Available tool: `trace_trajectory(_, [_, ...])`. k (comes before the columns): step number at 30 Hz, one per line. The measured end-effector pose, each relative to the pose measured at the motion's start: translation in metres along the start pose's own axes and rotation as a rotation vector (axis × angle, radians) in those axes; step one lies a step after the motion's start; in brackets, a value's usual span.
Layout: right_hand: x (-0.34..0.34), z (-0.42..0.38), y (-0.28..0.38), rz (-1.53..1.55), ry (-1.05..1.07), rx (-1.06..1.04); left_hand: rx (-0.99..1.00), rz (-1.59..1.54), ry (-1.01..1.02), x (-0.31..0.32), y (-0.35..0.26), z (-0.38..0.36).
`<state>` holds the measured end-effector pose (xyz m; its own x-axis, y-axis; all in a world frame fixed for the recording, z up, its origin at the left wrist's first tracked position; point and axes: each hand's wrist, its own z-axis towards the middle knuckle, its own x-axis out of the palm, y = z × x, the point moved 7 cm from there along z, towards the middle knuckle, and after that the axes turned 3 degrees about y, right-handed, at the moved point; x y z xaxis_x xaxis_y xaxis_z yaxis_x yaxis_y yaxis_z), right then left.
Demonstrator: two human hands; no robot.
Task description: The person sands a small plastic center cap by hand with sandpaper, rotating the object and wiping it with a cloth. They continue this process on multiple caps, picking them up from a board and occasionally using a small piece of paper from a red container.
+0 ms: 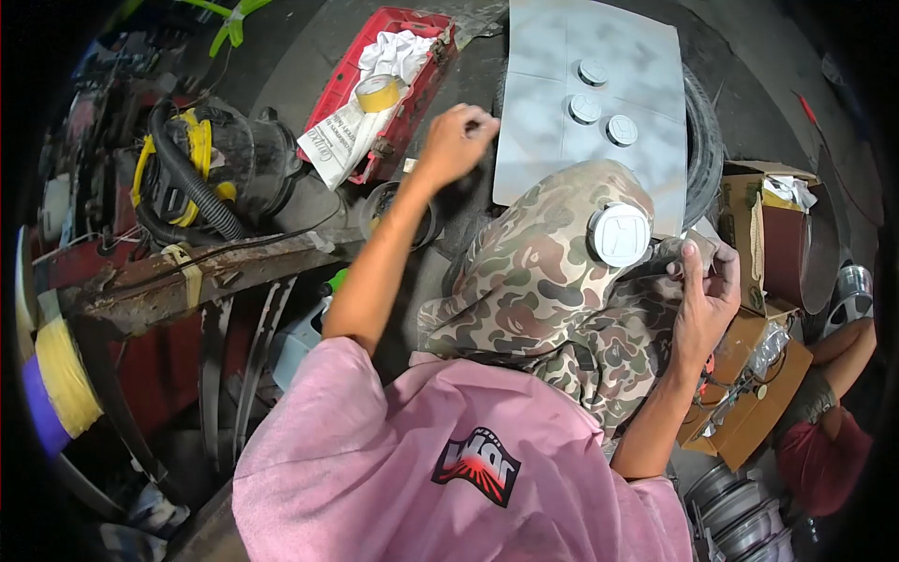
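I sit in a pink shirt and camouflage trousers. A white round cap (620, 234) with an H emblem rests on my raised knee. My right hand (707, 286) is just right of it, fingers pinched on a small grey-brown sheet (694, 247). My left hand (456, 140) is stretched forward with its fingers curled shut, beside the left edge of a grey-sprayed board (543, 140); I see nothing in it. Three round caps (585, 108) lie on that board.
The board lies on a tyre (704, 140). A red crate (412, 103) holds a white cloth, paper and a yellow tape roll (379, 92). A black and yellow vacuum (201, 173) stands left. Cardboard boxes (749, 412), metal rims and another person's arm (843, 347) are at right.
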<state>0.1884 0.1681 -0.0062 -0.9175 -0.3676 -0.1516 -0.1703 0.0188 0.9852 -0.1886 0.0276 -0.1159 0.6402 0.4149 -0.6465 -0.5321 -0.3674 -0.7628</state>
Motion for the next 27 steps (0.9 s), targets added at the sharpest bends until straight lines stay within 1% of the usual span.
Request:
trace_trajectory(1, [0.000,0.000,0.000,0.001,0.002,0.002,-0.045,0.129,0.066,0.009,0.062,0.013])
trace_trajectory(2, [0.000,0.000,0.000,-0.022,0.011,0.004,-0.294,0.228,0.211,0.013,0.108,0.017])
trace_trajectory(3, [0.000,0.000,0.002,-0.046,0.020,0.003,-0.426,0.458,0.375,0.017,0.137,0.017])
trace_trajectory(4, [0.001,0.000,0.004,-0.045,0.020,0.004,-0.505,0.631,0.484,0.028,0.177,0.015])
trace_trajectory(5, [0.001,-0.001,0.005,-0.082,0.017,0.014,-0.504,0.632,0.485,0.031,0.182,0.012])
trace_trajectory(7, [0.002,-0.001,0.006,-0.114,0.002,0.017,-0.626,0.755,0.711,0.040,0.200,-0.002])
trace_trajectory(8, [0.002,-0.003,0.007,-0.102,0.010,0.016,-0.613,0.758,0.713,0.050,0.212,-0.004])
trace_trajectory(10, [0.002,-0.004,0.007,-0.101,0.002,0.016,-0.760,0.852,0.436,0.060,0.262,-0.011])
trace_trajectory(11, [0.002,-0.004,0.007,-0.120,0.013,0.013,-0.744,0.847,0.444,0.068,0.276,-0.013])
trace_trajectory(13, [0.001,-0.003,0.006,-0.148,0.013,0.005,-0.723,0.705,0.284,0.067,0.288,-0.010])
trace_trajectory(14, [0.001,-0.002,0.006,-0.174,0.019,-0.016,-0.710,0.698,0.287,0.066,0.291,-0.008])
trace_trajectory(15, [0.001,-0.001,0.008,-0.200,0.027,-0.035,-0.695,0.696,0.405,0.068,0.290,-0.007])
trace_trajectory(16, [0.002,-0.001,0.014,-0.322,0.050,-0.051,-0.679,0.694,0.518,0.071,0.283,-0.006])
trace_trajectory(17, [0.003,0.000,0.015,-0.325,0.042,-0.054,-0.669,0.692,0.518,0.068,0.275,-0.001])
trace_trajectory(19, [0.006,-0.002,0.006,-0.133,0.024,0.062,-0.578,0.789,0.624,0.065,0.252,0.009])
trace_trajectory(20, [0.005,-0.001,0.003,-0.134,0.033,0.040,-0.529,0.746,0.548,0.060,0.241,0.017])
trace_trajectory(21, [0.006,0.000,0.002,-0.131,0.032,0.046,-0.530,0.750,0.553,0.061,0.241,0.020])
trace_trajectory(23, [0.009,0.002,0.005,-0.080,0.009,0.039,-0.420,0.427,0.351,0.056,0.230,0.039])
trace_trajectory(24, [0.009,0.002,0.004,-0.078,0.010,0.038,-0.421,0.429,0.349,0.056,0.227,0.044])
trace_trajectory(26, [0.006,0.003,0.002,-0.007,0.000,0.026,-0.575,-0.138,0.337,0.061,0.225,0.048])
trace_trajectory(27, [0.005,0.004,0.003,-0.004,0.001,0.022,-0.572,-0.137,0.333,0.059,0.225,0.050])
